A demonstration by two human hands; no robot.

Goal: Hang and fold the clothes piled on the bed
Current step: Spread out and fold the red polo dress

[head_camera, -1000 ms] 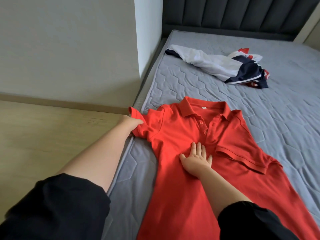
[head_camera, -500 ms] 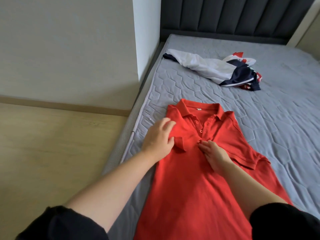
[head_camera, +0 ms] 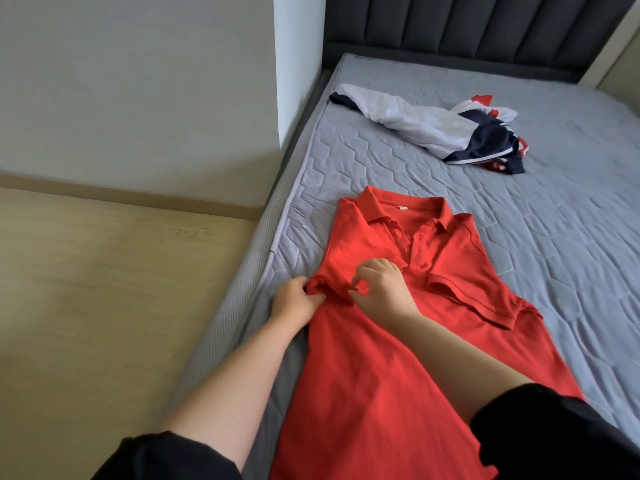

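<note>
A red polo shirt lies face up on the grey quilted mattress, collar toward the headboard. Both its short sleeves are folded in over the chest. My left hand pinches the hem of the folded left sleeve at the shirt's edge near the mattress side. My right hand pinches the same sleeve hem a little further in, fingers curled. A crumpled white, navy and red garment lies further up the bed.
The mattress edge runs along a light wooden floor on the left. A white wall corner stands by the bed's left side. A dark padded headboard closes the far end.
The left sleeve, spread out a second ago, is now folded over the chest. Both hands have moved down onto its hem and taken hold of it.
</note>
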